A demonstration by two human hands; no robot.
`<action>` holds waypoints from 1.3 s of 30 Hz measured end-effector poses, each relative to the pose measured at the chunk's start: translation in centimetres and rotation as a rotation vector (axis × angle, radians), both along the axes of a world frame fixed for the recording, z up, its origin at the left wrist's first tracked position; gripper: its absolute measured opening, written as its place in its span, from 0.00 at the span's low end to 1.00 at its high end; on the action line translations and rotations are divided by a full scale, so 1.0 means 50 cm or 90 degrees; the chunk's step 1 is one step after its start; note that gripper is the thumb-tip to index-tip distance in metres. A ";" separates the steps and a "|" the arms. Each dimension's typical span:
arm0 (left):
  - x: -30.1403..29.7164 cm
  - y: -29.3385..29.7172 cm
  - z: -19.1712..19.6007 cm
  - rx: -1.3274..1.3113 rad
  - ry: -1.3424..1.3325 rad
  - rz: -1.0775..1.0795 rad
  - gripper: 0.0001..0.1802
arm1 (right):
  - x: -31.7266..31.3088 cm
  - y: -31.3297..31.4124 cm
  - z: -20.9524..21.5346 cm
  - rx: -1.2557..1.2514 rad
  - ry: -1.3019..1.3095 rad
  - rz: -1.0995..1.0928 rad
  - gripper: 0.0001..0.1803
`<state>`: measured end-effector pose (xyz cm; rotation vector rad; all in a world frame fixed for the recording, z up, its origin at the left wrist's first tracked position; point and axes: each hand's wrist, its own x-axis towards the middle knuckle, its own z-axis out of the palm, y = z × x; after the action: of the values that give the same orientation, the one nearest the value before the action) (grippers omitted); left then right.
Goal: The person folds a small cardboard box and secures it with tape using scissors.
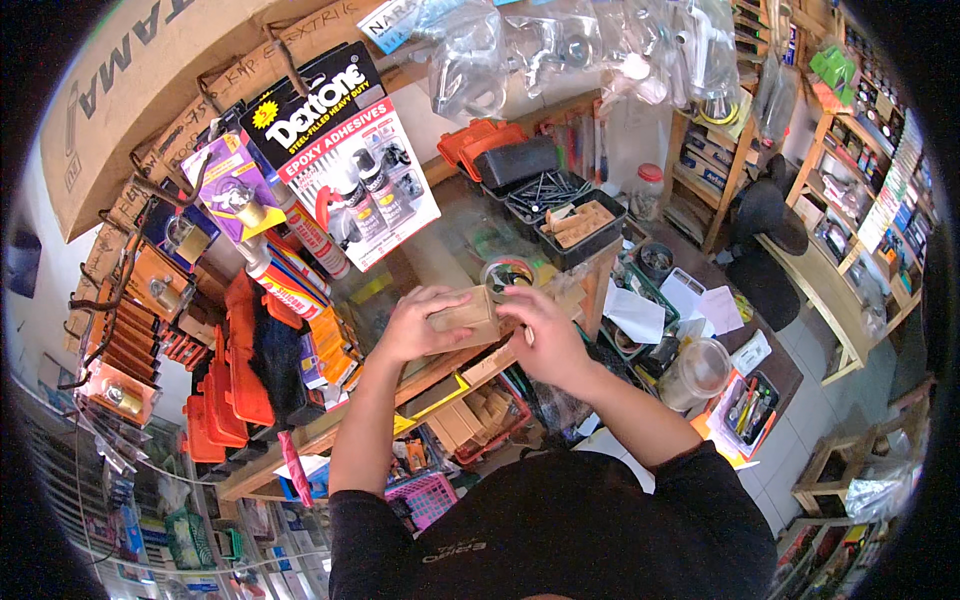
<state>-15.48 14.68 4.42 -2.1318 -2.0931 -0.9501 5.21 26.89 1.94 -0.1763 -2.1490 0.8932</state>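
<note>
Over the glass-topped counter (420, 262), I hold a small brown cardboard box (468, 322). My left hand (428, 322) grips it from the left, thumb across its near face and fingers around the far side. At the box's right end is my right hand (547, 338), its fingers curled in. A small pale tan bit (529, 336) shows at those fingers; whether it is part of the box or a separate piece I cannot tell. Just beyond the hands stands a round open container (507, 272) with dark contents, partly hidden by my right fingers.
Black bins (583, 240) of long bolts and wooden pieces stand beyond the counter. Hanging packs, including an adhesive card (362, 185), crowd the left. Below the counter are more brown boxes (475, 420). At right, a desk holds papers (640, 312) and a clear plastic jar (697, 370).
</note>
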 end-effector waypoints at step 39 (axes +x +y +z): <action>0.160 -0.063 -0.114 0.123 -1.136 0.095 0.34 | 0.001 -0.100 -0.020 -0.328 -0.055 0.045 0.30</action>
<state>-7.47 11.54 -1.27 -0.6474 -1.9667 -3.4828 5.26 21.90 0.92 -0.4031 -1.9709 1.4921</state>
